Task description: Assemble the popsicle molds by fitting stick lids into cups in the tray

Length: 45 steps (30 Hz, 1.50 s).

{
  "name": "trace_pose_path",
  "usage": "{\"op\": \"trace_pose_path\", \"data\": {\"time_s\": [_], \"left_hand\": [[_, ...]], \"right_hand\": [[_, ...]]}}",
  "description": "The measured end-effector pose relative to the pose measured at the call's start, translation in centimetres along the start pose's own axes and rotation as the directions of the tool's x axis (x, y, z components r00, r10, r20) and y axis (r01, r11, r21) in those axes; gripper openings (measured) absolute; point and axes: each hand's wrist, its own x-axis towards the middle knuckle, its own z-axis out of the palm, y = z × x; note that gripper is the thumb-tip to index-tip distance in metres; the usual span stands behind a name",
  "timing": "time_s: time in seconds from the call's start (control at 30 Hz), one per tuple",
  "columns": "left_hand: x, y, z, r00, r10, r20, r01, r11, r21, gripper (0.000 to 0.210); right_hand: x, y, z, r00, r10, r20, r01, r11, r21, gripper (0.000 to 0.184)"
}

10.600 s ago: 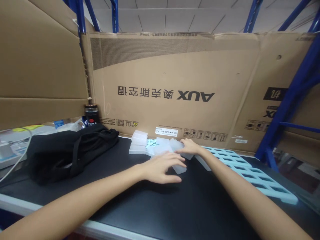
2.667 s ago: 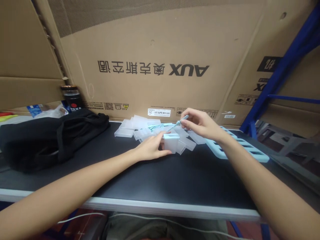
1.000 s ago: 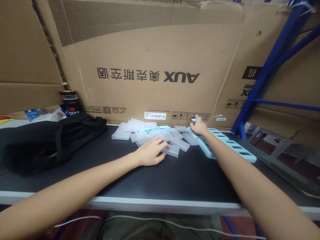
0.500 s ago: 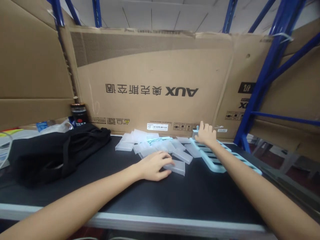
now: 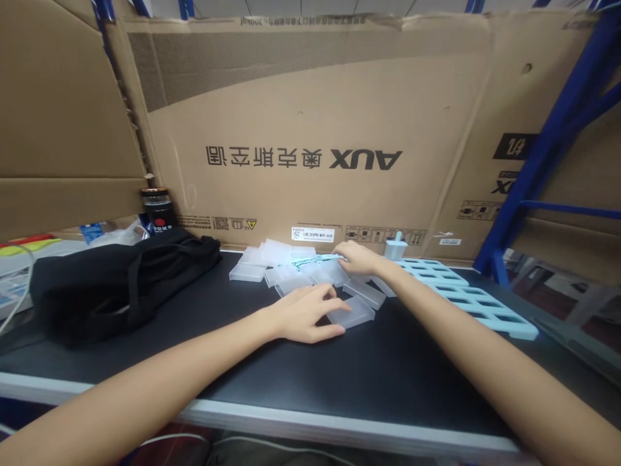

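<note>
My left hand (image 5: 308, 315) rests palm-down on the black table, thumb and fingers spread apart. Its fingertips touch a clear, frosted, shallow plastic box (image 5: 358, 313), and the thumb lies by the box's front edge. My right hand (image 5: 359, 257) reaches over the right side of a heap of similar frosted boxes (image 5: 291, 281). Its fingers are pinched at the right end of thin light-blue sticks (image 5: 313, 260) lying on the heap; the fingertips are partly hidden. Beyond my right wrist, a frosted popsicle mould (image 5: 395, 249) with a light-blue handle stands upright at the slotted light-blue rack (image 5: 478, 301).
A black cloth bag (image 5: 121, 285) lies on the left, with a dark jar (image 5: 158, 210) behind it. A large cardboard panel (image 5: 301, 129) closes off the back. Blue metal shelving (image 5: 538, 149) rises at the right. The table's pale front edge (image 5: 272, 421) runs below my forearms.
My right hand has moved left from the rack's far end to the blue sticks, uncovering the upright mould. The box by my left hand has turned slightly, and those fingers have spread. The view has shifted.
</note>
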Motion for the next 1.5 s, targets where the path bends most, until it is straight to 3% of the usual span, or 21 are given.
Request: {"op": "trace_pose_path", "data": {"time_s": [0.13,0.23,0.4,0.6,0.77,0.93,1.13,1.27,1.37,1.5], "left_hand": [[0.0,0.1,-0.1,1.000,-0.029,0.006,0.029,1.000,0.007,0.046],[0.0,0.3,-0.2,0.997,-0.076,-0.012,0.077,0.996,0.034,0.040],[0.0,0.6,-0.1,0.985,-0.158,-0.073,0.159,0.987,0.005,0.042],[0.1,0.8,0.4,0.976,-0.213,-0.053,0.211,0.976,-0.047,0.058],[0.1,0.9,0.4,0.977,-0.210,-0.040,0.207,0.976,-0.069,0.052],[0.3,1.2,0.1,0.969,-0.243,-0.045,0.243,0.970,0.007,0.062],[0.3,1.6,-0.4,0.964,-0.258,-0.066,0.264,0.958,0.114,0.053],[0.3,1.6,-0.8,0.935,-0.338,-0.106,0.353,0.913,0.204,0.045],[0.3,1.4,-0.8,0.898,-0.415,-0.147,0.440,0.860,0.259,0.039],[0.3,1.2,-0.6,0.861,-0.470,-0.196,0.507,0.824,0.251,0.036]], "right_hand": [[4.4,0.1,0.7,0.992,0.025,0.125,-0.028,0.999,0.022,0.029],[6.1,-0.3,1.1,0.975,0.072,0.209,-0.078,0.997,0.022,0.033],[7.1,-0.4,0.5,0.940,0.125,0.316,-0.141,0.990,0.027,0.034],[7.5,-0.8,-1.0,0.866,0.211,0.453,-0.260,0.964,0.048,0.036],[8.1,-0.9,-0.8,0.837,0.283,0.468,-0.328,0.945,0.015,0.035],[8.3,-0.7,0.1,0.859,0.351,0.371,-0.373,0.928,-0.015,0.037],[7.2,-1.3,-1.0,0.948,0.311,0.062,-0.314,0.949,0.039,0.032],[4.2,-2.6,-3.0,0.963,0.212,-0.169,-0.189,0.972,0.140,0.021],[0.4,-3.8,-3.6,0.962,0.121,-0.245,-0.066,0.973,0.219,0.025],[-4.1,-5.7,-2.7,0.950,0.016,-0.310,0.141,0.867,0.477,0.022]]}}
